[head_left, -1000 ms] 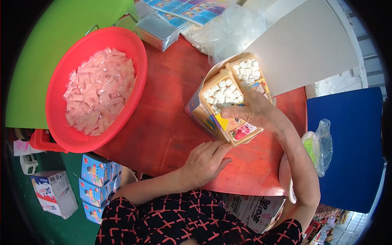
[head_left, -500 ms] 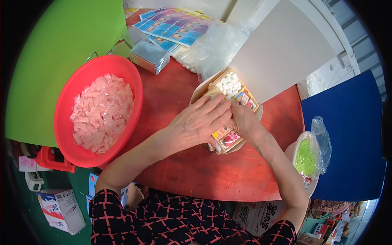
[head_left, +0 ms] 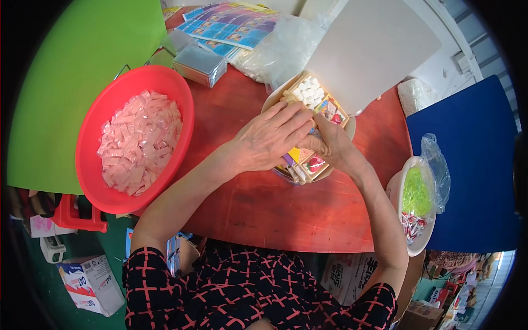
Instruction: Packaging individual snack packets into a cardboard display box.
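Observation:
My left hand (head_left: pixel 273 136) lies back-up over a pale round bowl (head_left: pixel 351 127), its fingers angled down and the tips hidden. Close against it, my right hand (head_left: pixel 338 147) has its fingers bent inward; whatever lies between the hands is covered. Inside the bowl sit white cube-shaped pieces (head_left: pixel 309 92) at the far end. Small printed packs with strawberry pictures (head_left: pixel 315 163) show beside and below my fingers, along with thin pale sticks or edges at the near end.
A red basin (head_left: pixel 184 140) of pink wrapped pieces (head_left: pixel 140 146) stands left. On the right, a white bowl (head_left: pixel 429 236) holds green shreds (head_left: pixel 416 192) and small red-and-white packets. Behind lie printed sheets (head_left: pixel 231 25), stacked clear sleeves (head_left: pixel 201 66) and a plastic bag (head_left: pixel 283 49).
The view has tipped, so the table sits higher in the picture. My hands stay together over the bowl; the right fingers have shifted, and more of the near packs shows.

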Demonstrator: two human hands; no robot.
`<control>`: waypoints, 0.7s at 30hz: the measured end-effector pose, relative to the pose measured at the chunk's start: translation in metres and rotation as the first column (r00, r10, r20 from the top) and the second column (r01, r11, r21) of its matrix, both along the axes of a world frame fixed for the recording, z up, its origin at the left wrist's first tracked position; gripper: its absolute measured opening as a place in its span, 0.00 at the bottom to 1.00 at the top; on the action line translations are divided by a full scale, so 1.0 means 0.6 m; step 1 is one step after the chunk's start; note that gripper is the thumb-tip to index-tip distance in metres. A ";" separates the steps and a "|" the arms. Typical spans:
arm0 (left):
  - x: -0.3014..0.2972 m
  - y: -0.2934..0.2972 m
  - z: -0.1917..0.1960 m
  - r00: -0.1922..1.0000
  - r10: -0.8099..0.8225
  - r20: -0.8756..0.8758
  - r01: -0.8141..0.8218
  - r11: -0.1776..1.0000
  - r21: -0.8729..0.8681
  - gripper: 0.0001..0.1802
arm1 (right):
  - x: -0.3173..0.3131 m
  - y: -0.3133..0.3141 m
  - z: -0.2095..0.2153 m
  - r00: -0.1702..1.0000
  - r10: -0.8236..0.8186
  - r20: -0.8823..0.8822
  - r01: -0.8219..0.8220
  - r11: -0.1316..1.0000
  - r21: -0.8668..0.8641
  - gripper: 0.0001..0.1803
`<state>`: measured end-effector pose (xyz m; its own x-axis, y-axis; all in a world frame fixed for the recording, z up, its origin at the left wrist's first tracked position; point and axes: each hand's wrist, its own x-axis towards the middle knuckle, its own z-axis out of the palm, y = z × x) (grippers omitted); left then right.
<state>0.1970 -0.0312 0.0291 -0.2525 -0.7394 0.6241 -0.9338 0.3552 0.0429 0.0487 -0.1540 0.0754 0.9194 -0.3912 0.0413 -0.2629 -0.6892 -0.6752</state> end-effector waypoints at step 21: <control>-0.045 -0.011 -0.006 0.959 0.213 0.186 -0.219 0.976 0.014 0.31 | -0.111 0.034 0.007 0.944 0.067 0.324 0.111 0.858 -0.501 0.40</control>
<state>0.1700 -0.0376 0.0254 -0.1918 -0.8088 0.5559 -0.9812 0.1453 -0.1271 -0.0179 -0.1334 0.0794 0.8113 -0.2527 0.5272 -0.1140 -0.9528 -0.2813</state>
